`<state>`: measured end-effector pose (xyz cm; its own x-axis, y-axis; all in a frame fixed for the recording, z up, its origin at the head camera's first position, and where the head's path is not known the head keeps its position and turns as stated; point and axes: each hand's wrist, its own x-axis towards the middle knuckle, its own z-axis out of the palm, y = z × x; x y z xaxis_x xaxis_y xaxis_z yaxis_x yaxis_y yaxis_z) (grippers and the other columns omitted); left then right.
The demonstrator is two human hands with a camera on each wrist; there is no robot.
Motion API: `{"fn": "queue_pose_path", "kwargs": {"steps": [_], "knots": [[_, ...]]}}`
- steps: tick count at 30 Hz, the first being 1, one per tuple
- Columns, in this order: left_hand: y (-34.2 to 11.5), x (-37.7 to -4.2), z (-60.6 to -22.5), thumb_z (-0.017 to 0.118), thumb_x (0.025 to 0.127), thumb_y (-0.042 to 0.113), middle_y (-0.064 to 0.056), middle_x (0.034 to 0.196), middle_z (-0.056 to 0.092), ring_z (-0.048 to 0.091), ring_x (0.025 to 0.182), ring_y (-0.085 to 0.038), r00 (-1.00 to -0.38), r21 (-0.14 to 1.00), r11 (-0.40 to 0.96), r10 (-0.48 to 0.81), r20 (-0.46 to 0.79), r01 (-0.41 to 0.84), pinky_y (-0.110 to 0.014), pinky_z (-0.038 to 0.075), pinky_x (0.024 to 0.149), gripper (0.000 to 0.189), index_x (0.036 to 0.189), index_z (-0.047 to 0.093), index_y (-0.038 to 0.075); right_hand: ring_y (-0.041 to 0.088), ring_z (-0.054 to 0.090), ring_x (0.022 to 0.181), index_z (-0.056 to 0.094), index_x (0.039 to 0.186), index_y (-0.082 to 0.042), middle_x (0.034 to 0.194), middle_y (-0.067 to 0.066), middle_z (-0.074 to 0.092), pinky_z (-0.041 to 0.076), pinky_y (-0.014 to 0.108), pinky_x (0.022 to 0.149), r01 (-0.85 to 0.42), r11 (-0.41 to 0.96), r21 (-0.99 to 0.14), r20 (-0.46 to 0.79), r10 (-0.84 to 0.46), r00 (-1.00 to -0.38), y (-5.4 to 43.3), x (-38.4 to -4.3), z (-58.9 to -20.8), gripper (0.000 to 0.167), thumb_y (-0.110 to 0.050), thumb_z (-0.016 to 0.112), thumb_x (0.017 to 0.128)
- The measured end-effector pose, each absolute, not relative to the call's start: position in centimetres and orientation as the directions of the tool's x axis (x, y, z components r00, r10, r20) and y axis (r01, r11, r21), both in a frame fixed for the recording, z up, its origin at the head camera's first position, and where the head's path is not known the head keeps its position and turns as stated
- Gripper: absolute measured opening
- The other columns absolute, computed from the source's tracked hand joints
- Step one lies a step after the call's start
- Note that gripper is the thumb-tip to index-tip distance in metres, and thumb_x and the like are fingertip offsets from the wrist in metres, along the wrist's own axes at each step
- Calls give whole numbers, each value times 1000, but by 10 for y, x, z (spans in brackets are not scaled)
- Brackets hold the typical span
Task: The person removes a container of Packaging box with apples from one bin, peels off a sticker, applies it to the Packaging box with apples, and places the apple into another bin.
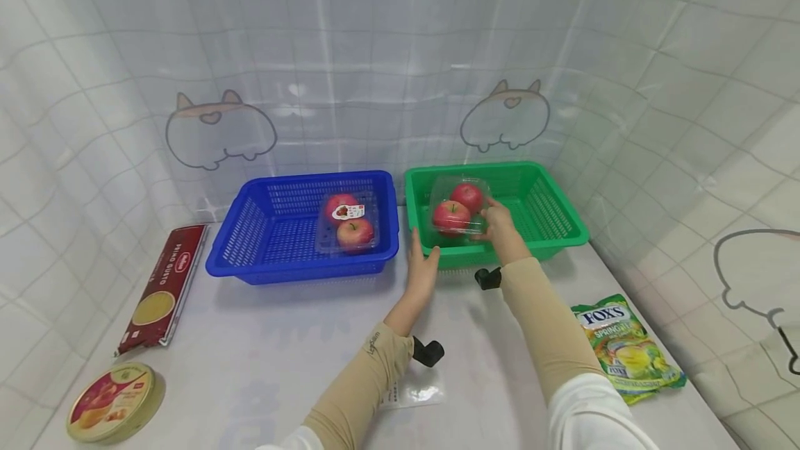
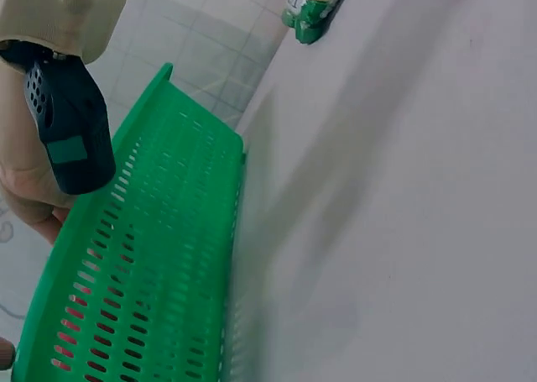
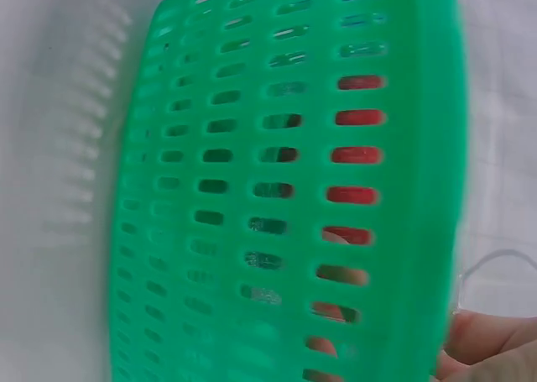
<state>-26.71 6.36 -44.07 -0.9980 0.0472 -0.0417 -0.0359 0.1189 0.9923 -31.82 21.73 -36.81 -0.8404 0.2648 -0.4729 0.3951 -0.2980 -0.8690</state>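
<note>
In the head view, my right hand (image 1: pixel 500 228) reaches over the front rim of the green basket (image 1: pixel 431 257) and grips the right side of a clear plastic pack of red apples (image 1: pixel 451 216). The pack sits tilted inside the basket's left half. My left hand (image 1: pixel 421 271) is at the basket's front left corner, fingers pointing forward along its side and thumb near the front rim. Both wrist views are mostly filled by the slotted green wall. Red shows through the slots, and part of my right hand (image 3: pixel 491 347) appears beyond the rim.
A blue basket (image 1: pixel 306 271) on the left holds another apple pack (image 1: pixel 354 233). A dark red packet (image 1: pixel 164 288) and a round tin (image 1: pixel 114 403) lie far left. Right of my arm lies a Fox's candy bag (image 1: pixel 628 349). A clear packet (image 1: pixel 420 394) is partly under my left arm.
</note>
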Motion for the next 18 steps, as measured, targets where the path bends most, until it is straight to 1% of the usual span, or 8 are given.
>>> {"fn": "queue_pose_path", "kwargs": {"steps": [5,8,10,13,14,15,18], "knots": [[65,-263,-432,50,94,28,-20,152,1,10,139,-35,-997,993,104,32,-64,-60,-50,23,108,72,150,6,21,34,-6,139,21,148,-25,155,6,-2,28,60,100,374,-316,-872,-457,250,-854,221,-313,-361,61,4,31,95],[67,-260,-425,51,93,30,-18,152,-4,5,139,-36,-998,994,104,39,-43,-39,-52,23,107,74,150,6,23,32,-8,140,18,148,-27,155,5,-6,27,62,100,354,-322,-878,-442,257,-859,224,-319,-367,62,3,30,95],[68,-258,-420,51,92,32,-16,153,-6,3,139,-37,-999,994,111,47,-22,-17,-54,23,106,74,150,5,24,32,-5,140,19,148,-26,155,5,-2,28,62,99,340,-325,-883,-432,273,-860,222,-318,-366,61,2,30,96],[69,-255,-412,51,92,35,-14,153,-7,4,139,-38,-999,992,122,51,11,17,-56,24,105,75,150,4,27,31,0,140,20,148,-27,155,4,8,31,60,99,324,-351,-879,-431,290,-855,218,-317,-364,58,-2,31,98],[68,-255,-411,51,92,36,-13,153,-7,4,139,-37,-998,993,119,51,22,28,-57,24,105,75,150,4,27,33,2,140,23,147,-28,154,4,11,38,61,92,313,-364,-877,-428,296,-854,218,-318,-365,57,-2,33,98],[68,-255,-409,51,92,36,-13,153,-6,5,139,-36,-998,993,114,47,30,35,-57,23,105,75,150,4,27,33,3,140,24,147,-29,154,4,14,39,60,91,311,-376,-873,-431,295,-853,215,-317,-362,57,-3,34,98],[65,-258,-406,51,93,34,-12,154,-3,5,140,-33,-998,994,92,14,54,55,-56,22,106,74,150,5,25,30,3,140,26,146,-30,153,4,17,39,59,92,301,-415,-858,-438,287,-852,208,-313,-355,57,-2,35,98]]}}
